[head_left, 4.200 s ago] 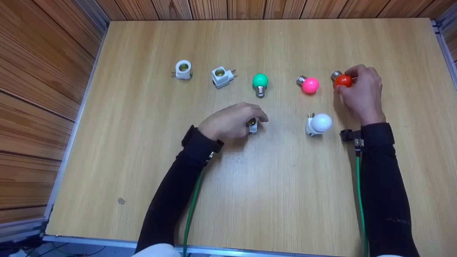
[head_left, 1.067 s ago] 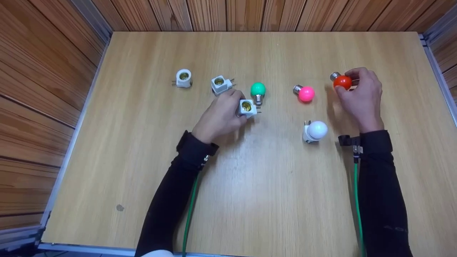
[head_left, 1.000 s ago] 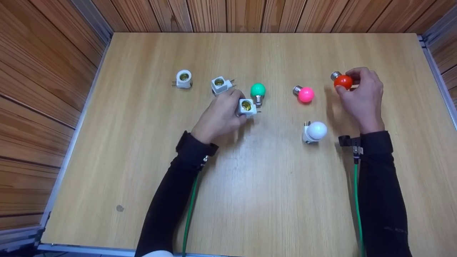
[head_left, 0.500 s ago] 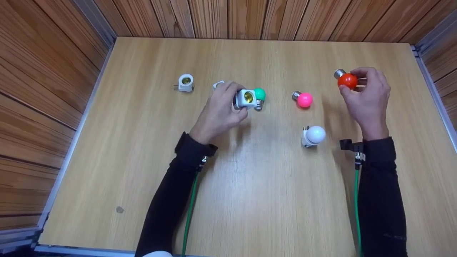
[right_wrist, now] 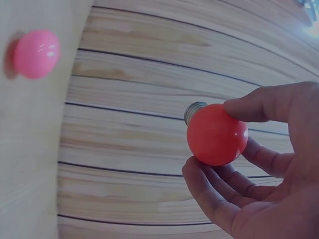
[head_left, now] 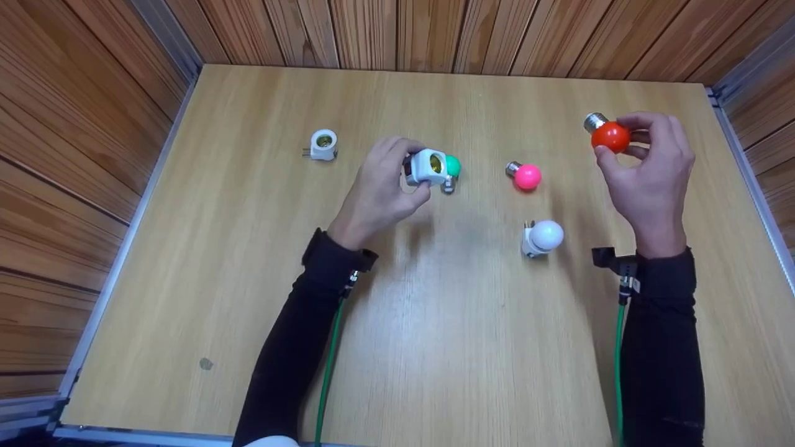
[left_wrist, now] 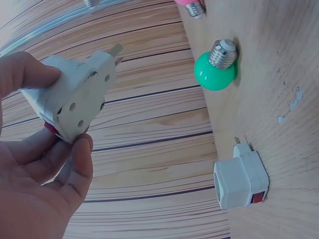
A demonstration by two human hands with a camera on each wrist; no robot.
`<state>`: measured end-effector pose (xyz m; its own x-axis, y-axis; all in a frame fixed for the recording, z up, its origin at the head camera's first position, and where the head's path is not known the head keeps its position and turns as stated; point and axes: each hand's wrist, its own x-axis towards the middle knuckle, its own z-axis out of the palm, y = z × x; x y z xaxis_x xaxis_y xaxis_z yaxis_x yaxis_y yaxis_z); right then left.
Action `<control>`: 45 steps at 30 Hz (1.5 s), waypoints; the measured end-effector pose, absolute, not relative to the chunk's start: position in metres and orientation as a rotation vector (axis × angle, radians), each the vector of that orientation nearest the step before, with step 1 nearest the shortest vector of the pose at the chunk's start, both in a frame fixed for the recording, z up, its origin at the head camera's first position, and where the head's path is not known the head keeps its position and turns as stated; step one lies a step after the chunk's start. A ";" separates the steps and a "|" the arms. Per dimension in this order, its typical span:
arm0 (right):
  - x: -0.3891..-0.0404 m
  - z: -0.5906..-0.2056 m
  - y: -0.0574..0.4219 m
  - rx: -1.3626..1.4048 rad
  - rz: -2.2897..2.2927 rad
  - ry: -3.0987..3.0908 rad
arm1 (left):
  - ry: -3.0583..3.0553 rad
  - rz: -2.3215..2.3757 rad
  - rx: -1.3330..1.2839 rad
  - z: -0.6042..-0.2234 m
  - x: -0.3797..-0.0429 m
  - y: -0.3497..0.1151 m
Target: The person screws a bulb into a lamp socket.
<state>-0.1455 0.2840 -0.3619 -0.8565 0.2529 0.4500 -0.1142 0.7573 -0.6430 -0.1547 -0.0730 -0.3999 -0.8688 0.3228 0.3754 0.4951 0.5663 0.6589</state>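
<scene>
My left hand (head_left: 380, 195) grips a white plug-in lamp socket (head_left: 420, 167) between thumb and fingers, raised above the table with its threaded opening facing up and right. The left wrist view shows its flat back, its pins and a bit of red switch. Over at the right, my right hand (head_left: 653, 177) pinches a red light bulb (right_wrist: 217, 134) by its round globe, off the table, its metal screw base pointing away to the upper left. A green bulb (head_left: 453, 165) lies just beyond the held socket, partly covered by it in the head view.
A pink bulb (head_left: 528, 177) lies between the hands. Nearer stands a socket with a white bulb (head_left: 546, 236) in it. One bare socket (head_left: 322, 146) sits at left; another (left_wrist: 239, 181) is hidden behind my left hand in the head view. Wooden walls (head_left: 435, 34) border the table.
My left hand has picked up the socket, brought it left and back, and raised and tilted it. My right hand has lifted the red bulb off the table.
</scene>
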 end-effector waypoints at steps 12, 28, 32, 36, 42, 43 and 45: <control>-0.137 -0.346 0.267 0.050 0.970 -2.355 | -2.569 -1.178 -0.664 -0.399 -0.154 -0.077; -0.128 -0.333 0.246 0.309 1.053 -2.303 | -2.554 -1.201 -0.704 -0.400 -0.153 -0.076; -0.132 -0.335 0.243 0.425 1.075 -2.295 | -2.552 -1.206 -0.696 -0.399 -0.153 -0.077; -0.136 -0.338 0.240 0.496 1.141 -2.271 | -2.550 -1.201 -0.686 -0.398 -0.153 -0.077; -0.141 -0.344 0.236 0.601 1.318 -2.215 | -2.527 -1.253 -0.691 -0.397 -0.153 -0.076; -0.142 -0.345 0.236 0.617 1.340 -2.207 | -2.526 -1.261 -0.692 -0.397 -0.153 -0.076; -0.143 -0.346 0.235 0.645 1.371 -2.189 | -2.519 -1.271 -0.701 -0.397 -0.153 -0.075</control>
